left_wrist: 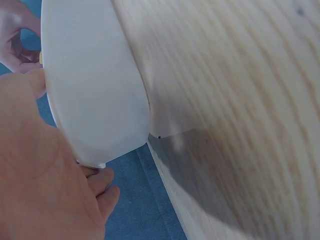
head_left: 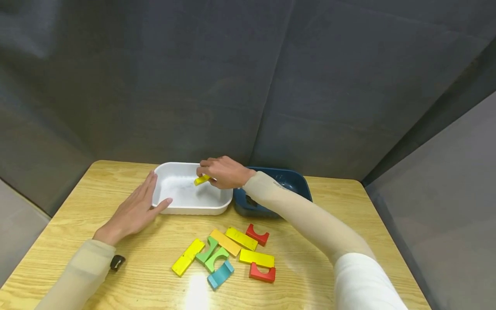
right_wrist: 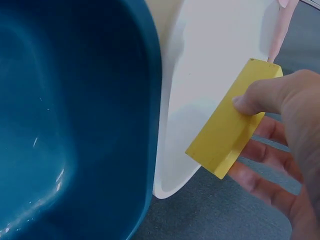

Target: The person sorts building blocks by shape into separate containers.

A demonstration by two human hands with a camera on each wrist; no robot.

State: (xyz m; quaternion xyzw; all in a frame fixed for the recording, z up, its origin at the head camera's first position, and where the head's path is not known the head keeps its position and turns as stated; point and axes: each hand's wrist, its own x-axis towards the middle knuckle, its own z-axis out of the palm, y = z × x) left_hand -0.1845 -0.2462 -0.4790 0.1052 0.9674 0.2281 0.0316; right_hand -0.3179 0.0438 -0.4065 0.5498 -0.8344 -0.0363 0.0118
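Note:
My right hand (head_left: 224,172) pinches a yellow rectangular block (right_wrist: 235,117) between thumb and fingers, above the inside of the white tray (head_left: 182,210). The right wrist view shows the thumb (right_wrist: 265,95) lying on the block's broad face. At the tray's left end is my left hand (head_left: 133,211), its fingers straight along the rim and its thumb at the front edge. In the left wrist view, the tray's outer wall (left_wrist: 95,85) shows beside that hand, and some fingertips are partly hidden behind it.
A dark blue bin (head_left: 298,185) adjoins the tray on the right, under my right forearm. Nearer me on the wooden table lie yellow blocks (head_left: 187,257), an orange block (head_left: 225,242), green arches (head_left: 216,259), red arches (head_left: 262,274) and a blue curved block (head_left: 221,274). Dark cloth (head_left: 186,86) hangs behind.

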